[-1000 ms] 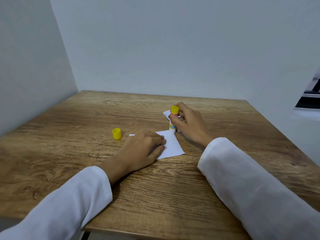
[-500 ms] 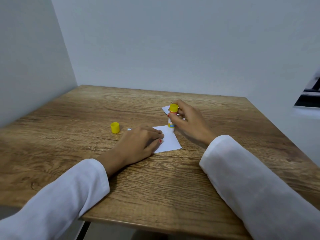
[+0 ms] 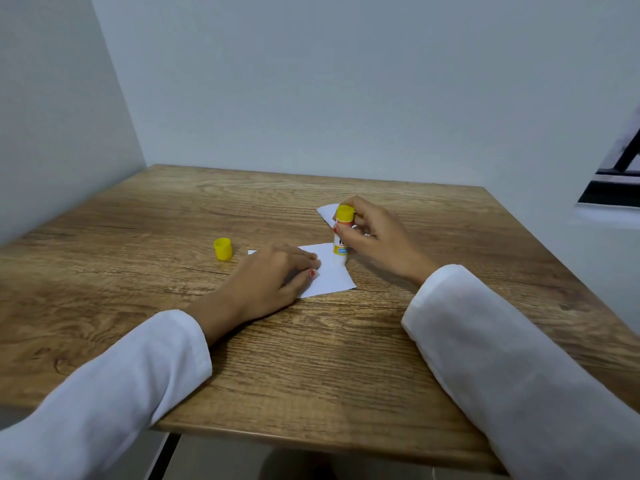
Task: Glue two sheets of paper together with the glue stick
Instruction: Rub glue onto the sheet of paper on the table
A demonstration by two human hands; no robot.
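Right hand (image 3: 372, 237) pinches the glue stick (image 3: 342, 235) upright, tip down on the near paper sheet (image 3: 330, 275); left hand (image 3: 273, 277) presses it flat so it can't slide. Second sheet (image 3: 327, 213) waits behind; cap (image 3: 222, 248) parked aside.

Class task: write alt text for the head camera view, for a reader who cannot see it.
A right hand holds a glue stick upright on a paper sheet that the left hand presses flat on a wooden table. A yellow cap stands nearby; a second sheet lies behind.
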